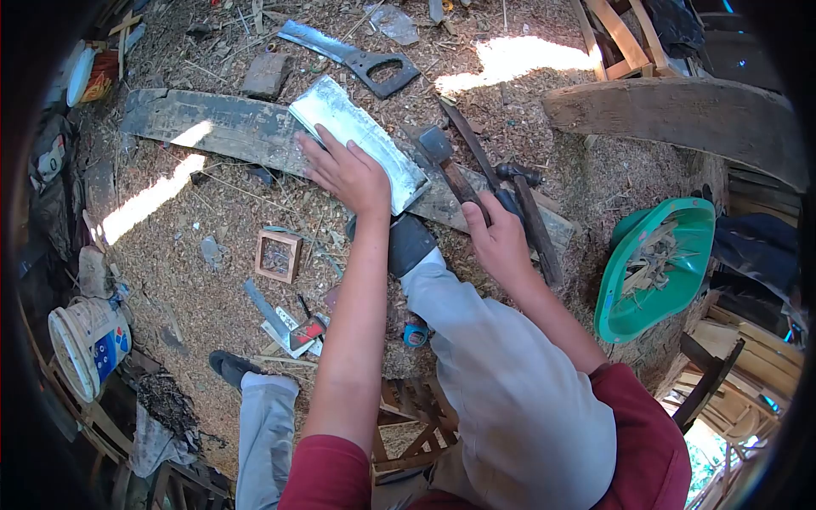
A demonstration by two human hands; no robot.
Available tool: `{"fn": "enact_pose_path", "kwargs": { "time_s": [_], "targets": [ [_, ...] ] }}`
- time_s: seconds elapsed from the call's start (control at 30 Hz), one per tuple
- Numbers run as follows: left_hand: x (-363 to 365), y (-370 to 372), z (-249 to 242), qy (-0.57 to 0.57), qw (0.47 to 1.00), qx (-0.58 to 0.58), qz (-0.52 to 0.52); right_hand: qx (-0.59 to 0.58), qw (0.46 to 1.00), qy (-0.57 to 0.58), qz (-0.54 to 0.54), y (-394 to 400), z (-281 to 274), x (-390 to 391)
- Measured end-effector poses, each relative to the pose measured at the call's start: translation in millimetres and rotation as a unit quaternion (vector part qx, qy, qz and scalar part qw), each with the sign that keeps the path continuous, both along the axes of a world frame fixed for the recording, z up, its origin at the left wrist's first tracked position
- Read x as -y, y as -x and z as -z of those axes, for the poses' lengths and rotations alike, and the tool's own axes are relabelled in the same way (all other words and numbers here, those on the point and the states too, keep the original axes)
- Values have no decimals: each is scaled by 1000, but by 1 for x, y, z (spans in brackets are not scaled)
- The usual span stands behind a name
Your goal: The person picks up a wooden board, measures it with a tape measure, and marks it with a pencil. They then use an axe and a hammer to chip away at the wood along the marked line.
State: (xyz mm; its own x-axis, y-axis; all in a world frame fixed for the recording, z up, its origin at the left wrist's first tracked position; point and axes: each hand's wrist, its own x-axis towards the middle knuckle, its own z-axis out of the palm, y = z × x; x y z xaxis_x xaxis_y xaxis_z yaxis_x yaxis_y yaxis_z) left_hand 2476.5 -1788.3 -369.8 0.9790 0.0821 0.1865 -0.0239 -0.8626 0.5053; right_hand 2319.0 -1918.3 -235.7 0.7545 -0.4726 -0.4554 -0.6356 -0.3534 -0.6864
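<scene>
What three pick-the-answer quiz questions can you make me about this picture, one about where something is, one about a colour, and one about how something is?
1. Where is the left hand?
A. Flat on the pale board
B. Inside the green tub
C. On the white bucket

2. What colour is the tub at the right?
A. Red
B. Green
C. Yellow

3. How is the right hand?
A. Open, palm up and holding nothing
B. Closed around a dark tool handle
C. Pressed flat on the ground

Answers:
1. A, its fingers are spread on the pale board, which lies on the dark plank.
2. B, its rim and walls are green.
3. B, it is curled around the handle of the dark tool.
</scene>
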Motion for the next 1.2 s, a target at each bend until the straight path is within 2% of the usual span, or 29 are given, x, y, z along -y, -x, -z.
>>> {"fn": "enact_pose_path", "kwargs": {
  "time_s": [0.2,0.3,0.4,0.5,0.6,0.7,0.83,0.93,1.03,1.07,1.17,1.2],
  "targets": [
    [1,-3,3,-14,1000,-18,0,10,998,48,-36,-8,1,-8],
    [1,-2,3,-17,1000,-24,-1,74,996,26,-39,-8,-9,-16],
    [1,-2,3,-15,1000,-23,-2,74,994,57,-65,-9,-12,-17],
    [1,-3,4,-12,1000,-20,-6,-12,991,101,-90,-17,12,-10],
    [0,-3,5,-23,1000,-15,-6,-56,994,66,-71,-22,10,-3],
    [1,-3,4,-24,1000,-13,-12,-29,998,48,-15,-22,17,0],
    [2,-3,4,-12,1000,-5,-18,17,1000,-14,15,-15,-1,-3],
    [2,-3,4,-9,1000,-3,-19,121,992,3,-27,-6,-14,-10],
    [1,-3,4,-9,1000,-3,-18,81,995,27,-55,-4,-14,-14],
    [1,-2,4,-11,1000,-2,-17,56,994,74,-66,-3,-2,-13],
    [0,-4,5,-12,1000,4,-16,-59,992,86,-76,2,30,-3],
    [0,-5,5,-11,1000,5,-17,-46,995,73,-53,0,27,-4]
  ]
}}
